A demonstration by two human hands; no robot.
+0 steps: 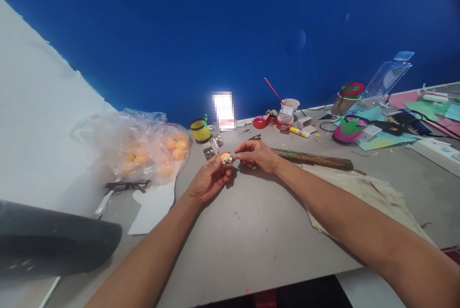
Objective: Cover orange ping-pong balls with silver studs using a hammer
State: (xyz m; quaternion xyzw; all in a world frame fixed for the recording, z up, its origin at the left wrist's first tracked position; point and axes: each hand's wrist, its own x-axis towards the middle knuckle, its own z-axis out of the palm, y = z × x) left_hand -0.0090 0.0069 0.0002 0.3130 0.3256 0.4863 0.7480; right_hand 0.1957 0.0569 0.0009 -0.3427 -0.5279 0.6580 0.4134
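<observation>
My left hand [208, 178] holds a small orange ball [226, 159] partly covered with shiny silver pieces, fingers curled round it. My right hand [256, 154] is pinched at the ball's right side, its fingertips touching the silver patch; whether they hold a piece is too small to see. Both hands hover over the grey table [244, 231] near its middle. A clear plastic bag [143, 147] with several orange balls lies to the left. Small silver pieces [209, 153] rest just behind the hands.
A wooden stick [312, 158] and a dirty cloth [362, 193] lie on the right. Eyeglasses [127, 185], white paper [153, 205], a yellow cup [200, 130], small jars [284, 121], a glue stick [299, 132], a plastic bottle [386, 80] and coloured paper [384, 140] crowd the back. A blue wall stands behind.
</observation>
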